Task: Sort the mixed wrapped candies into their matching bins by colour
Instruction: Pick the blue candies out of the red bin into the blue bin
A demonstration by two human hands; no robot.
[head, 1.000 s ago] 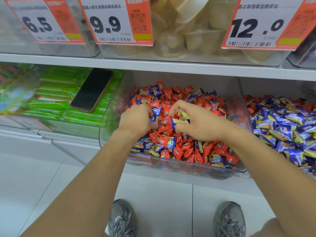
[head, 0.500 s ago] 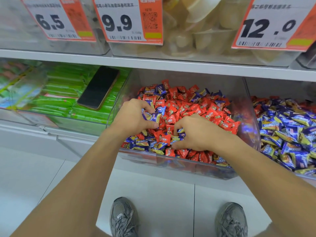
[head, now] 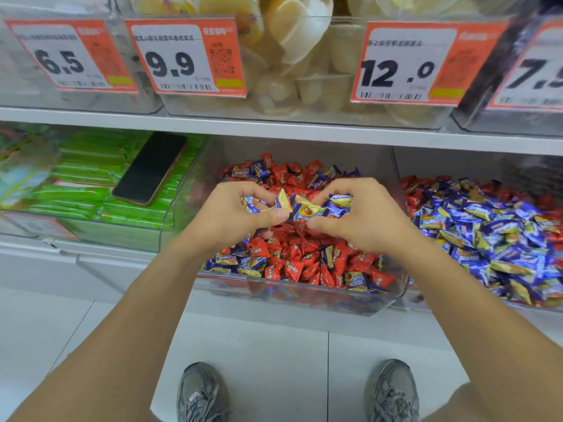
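— Wrapped candies in blue (head: 307,208) are what we hold just now: our left hand (head: 234,216) curls round a few of them, thumb pressed across the top, and our right hand (head: 353,217) grips a small bunch between thumb and bent fingers. The two hands nearly meet above the middle bin (head: 304,295).

— And beneath our hands?

— The middle bin is clear plastic and heaped mostly with red candies (head: 304,257), with blue ones scattered through them, thickest along the front left corner and at the back. Both our handfuls hang just above that heap.

— What do we see further out?

— To our right, the neighbouring bin (head: 402,184) is piled mostly with blue candies (head: 487,226), a few red ones showing at its near edge and at the back. To our left, a bin of green packets (head: 88,166) carries a dark phone (head: 149,169) lying face up on top. Above the shelf edge (head: 274,132) hang orange price tags: 6.5 (head: 61,59), 9.9 (head: 170,63), 12.0 (head: 396,74), and a fourth cut off at the frame's edge. Behind them stand clear tubs of pale yellow sweets (head: 292,41).

— And below?

— Our forearms run down toward us, and our two grey shoes (head: 198,394) stand on the pale floor tiles (head: 259,354)
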